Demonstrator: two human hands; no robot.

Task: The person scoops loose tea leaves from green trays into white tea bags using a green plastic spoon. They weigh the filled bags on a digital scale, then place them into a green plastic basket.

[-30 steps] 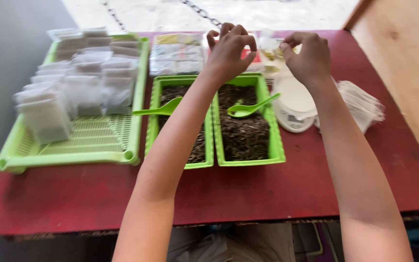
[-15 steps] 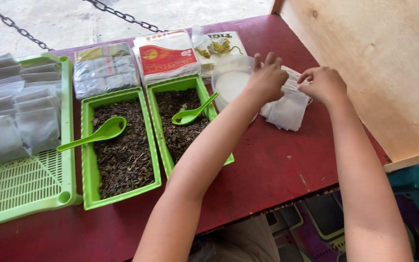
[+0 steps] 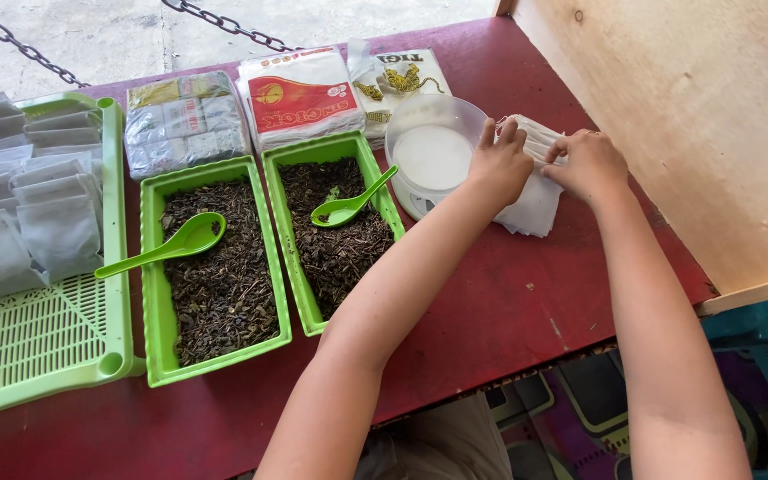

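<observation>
The stack of thin white paper sachets [image 3: 533, 200] lies at the right end of the red wooden surface [image 3: 508, 302], under both hands, its long side running away from the person. The left hand [image 3: 500, 164] rests flat on it, fingers loosely spread; the right hand [image 3: 590, 164] curls and pinches the top sachet's edge. Just beside sits a white round scale with a clear bowl [image 3: 428, 151], then green plastic trays of dark dried leaves [image 3: 331, 222]
</observation>
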